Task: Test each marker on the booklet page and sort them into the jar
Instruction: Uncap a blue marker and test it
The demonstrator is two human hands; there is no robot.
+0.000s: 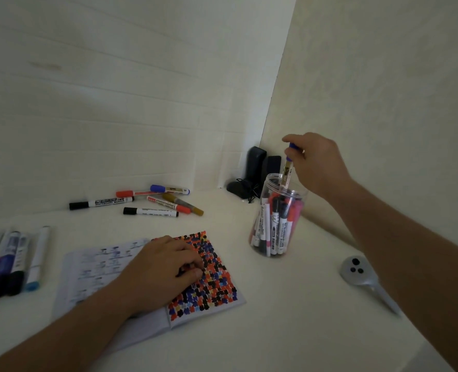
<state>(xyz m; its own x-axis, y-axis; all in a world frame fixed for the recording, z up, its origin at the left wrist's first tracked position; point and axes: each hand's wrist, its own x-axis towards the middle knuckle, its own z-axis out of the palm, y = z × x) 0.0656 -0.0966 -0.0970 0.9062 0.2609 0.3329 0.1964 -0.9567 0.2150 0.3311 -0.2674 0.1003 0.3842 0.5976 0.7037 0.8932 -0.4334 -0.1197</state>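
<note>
An open booklet [209, 299] lies on the white table, its right page covered in black, red, blue and yellow marker blots. My left hand [160, 269] rests on the booklet with fingers loosely curled, holding the page down. My right hand [319, 162] pinches a blue-capped marker [288, 167] by its cap, held upright with its lower end inside the mouth of the clear plastic jar [260, 232]. The jar stands right of the booklet and holds several markers.
Several loose markers [152, 201] lie at the back of the table by the wall. Another row of markers [13, 259] lies at the left edge. Dark objects [252, 173] stand in the corner behind the jar. A grey gadget [356, 269] lies at the right.
</note>
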